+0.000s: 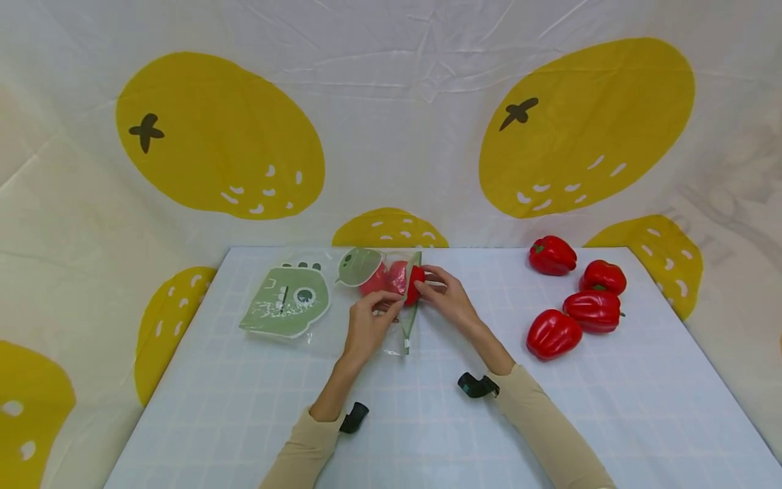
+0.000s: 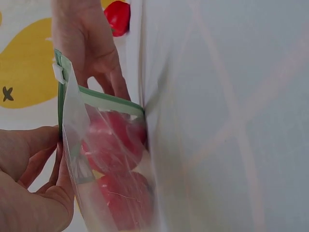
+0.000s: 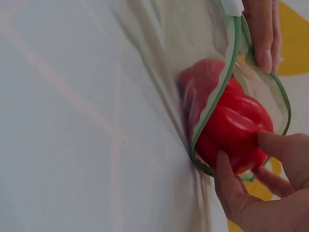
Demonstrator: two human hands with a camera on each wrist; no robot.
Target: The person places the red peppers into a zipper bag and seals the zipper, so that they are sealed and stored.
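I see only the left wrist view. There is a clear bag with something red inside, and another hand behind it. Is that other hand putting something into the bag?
Observer: Yes. In the right wrist view the right hand grips a red pepper that sits halfway through the green-edged mouth of the bag.
Operator: And what does my hand do?
Observer: The left hand pinches the edge of the bag mouth and holds it open.
Operator: Are more peppers on the table?
Observer: Four loose peppers lie at the right in the head view, and a second bag with a green print lies at the left.
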